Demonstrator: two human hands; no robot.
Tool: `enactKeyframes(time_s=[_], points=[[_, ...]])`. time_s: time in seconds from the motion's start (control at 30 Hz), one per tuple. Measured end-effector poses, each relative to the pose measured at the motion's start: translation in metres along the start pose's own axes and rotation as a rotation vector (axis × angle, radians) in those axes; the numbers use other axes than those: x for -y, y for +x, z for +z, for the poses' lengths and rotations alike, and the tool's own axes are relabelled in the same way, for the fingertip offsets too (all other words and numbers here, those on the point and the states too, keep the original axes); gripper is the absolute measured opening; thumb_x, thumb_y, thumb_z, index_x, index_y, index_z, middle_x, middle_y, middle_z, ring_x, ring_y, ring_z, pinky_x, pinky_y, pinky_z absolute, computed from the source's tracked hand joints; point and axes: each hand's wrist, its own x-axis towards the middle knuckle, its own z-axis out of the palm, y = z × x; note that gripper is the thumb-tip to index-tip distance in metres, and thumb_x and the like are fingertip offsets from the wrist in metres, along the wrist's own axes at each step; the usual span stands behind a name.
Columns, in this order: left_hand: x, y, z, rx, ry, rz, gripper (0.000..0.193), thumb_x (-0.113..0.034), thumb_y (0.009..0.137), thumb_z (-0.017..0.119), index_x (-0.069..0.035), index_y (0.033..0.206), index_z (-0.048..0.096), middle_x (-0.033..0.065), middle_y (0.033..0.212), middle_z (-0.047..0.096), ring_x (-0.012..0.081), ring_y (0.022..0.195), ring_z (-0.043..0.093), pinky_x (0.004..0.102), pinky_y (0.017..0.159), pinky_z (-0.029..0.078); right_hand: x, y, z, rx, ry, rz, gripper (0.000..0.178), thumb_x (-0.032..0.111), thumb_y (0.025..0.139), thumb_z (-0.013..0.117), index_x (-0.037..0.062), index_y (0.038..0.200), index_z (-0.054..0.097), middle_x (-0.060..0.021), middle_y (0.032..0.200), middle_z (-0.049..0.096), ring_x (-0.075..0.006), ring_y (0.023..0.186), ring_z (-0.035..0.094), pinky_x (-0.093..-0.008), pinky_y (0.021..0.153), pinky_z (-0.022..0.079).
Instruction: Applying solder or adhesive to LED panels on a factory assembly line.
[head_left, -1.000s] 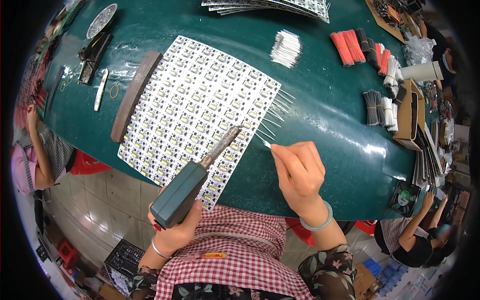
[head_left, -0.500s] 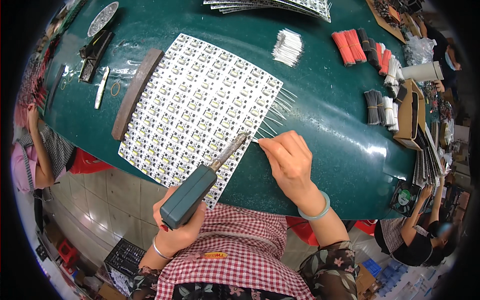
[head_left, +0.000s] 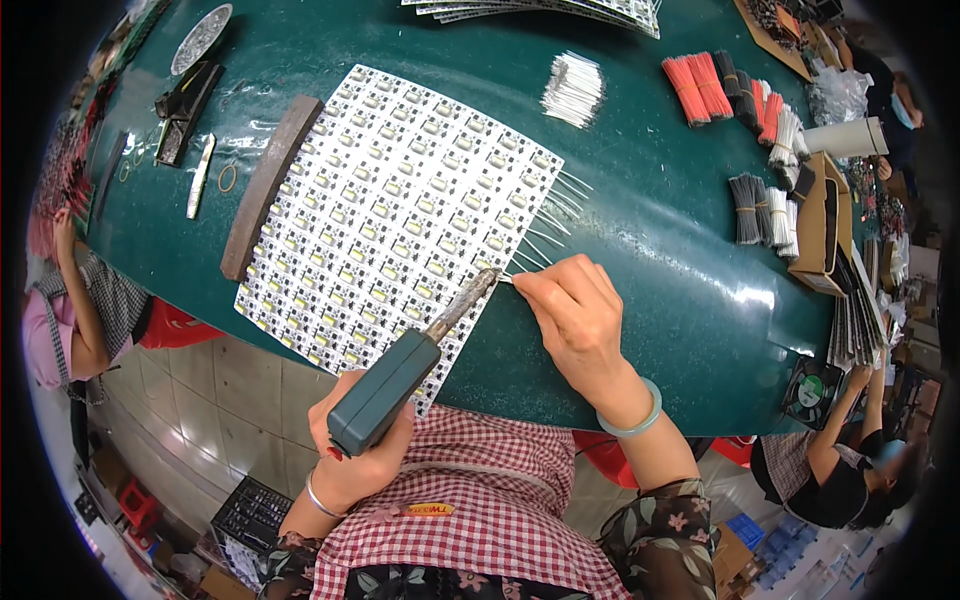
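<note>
My left hand (head_left: 362, 432) is wrapped round the dark green handle of a soldering iron (head_left: 386, 388). Its metal tip meets the right edge of a white LED circuit board panel (head_left: 400, 215), which lies slanted on the table. A short white wire (head_left: 508, 278) is pinched between the thumb and fingers of my right hand (head_left: 575, 315), its end close to the iron's tip. Farther up that same edge, several thin white wires (head_left: 548, 225) stick out to the right. Against the panel's left side rests a long brown bar (head_left: 272, 190).
Loose white wires (head_left: 573, 90) lie beyond the panel. Bundled red wires (head_left: 697, 90) and a cardboard box (head_left: 822, 225) sit at right. A knife (head_left: 201, 176), a black holder (head_left: 188, 113) and an oval dish (head_left: 201, 40) are at left. Co-workers sit on both sides.
The iron's tip and my right hand with the wire have shifted very slightly; the iron's handle has moved a little to the right. The panel stays nearly in place.
</note>
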Motion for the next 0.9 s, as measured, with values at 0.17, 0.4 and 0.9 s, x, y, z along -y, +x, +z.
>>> enactKeyframes(time_s=[0.17,0.4,0.9], points=[[-0.003,-0.001,-0.001,0.008,-0.021,-0.048,0.020,0.000,0.079,0.076,0.004,0.098,0.073,0.0121,0.088,0.068,0.0210,0.064,0.066,0.0305,0.059,0.051,0.001,0.000,0.000,-0.004,-0.009,-0.002,0.023,-0.004,0.075,0.077,0.0052,0.096,0.072,-0.0035,0.077,0.060,-0.0200,0.073,0.059,-0.0339,0.064,0.042],[0.006,-0.011,0.002,-0.070,-0.078,-0.125,0.022,-0.001,0.077,0.077,0.004,0.098,0.074,0.0141,0.085,0.069,0.0218,0.062,0.065,0.0314,0.058,0.051,0.000,-0.001,0.001,-0.006,-0.009,-0.001,0.022,-0.003,0.076,0.078,0.0052,0.095,0.072,-0.0033,0.077,0.060,-0.0194,0.072,0.059,-0.0332,0.063,0.042],[0.000,-0.009,-0.002,-0.075,-0.043,-0.067,0.027,0.000,0.078,0.077,0.004,0.105,0.076,0.0145,0.091,0.071,0.0208,0.067,0.068,0.0302,0.061,0.054,0.018,-0.005,-0.002,-0.050,-0.091,-0.036,0.025,-0.004,0.073,0.078,0.0019,0.097,0.071,-0.0052,0.079,0.058,-0.0234,0.072,0.057,-0.0379,0.065,0.044]])
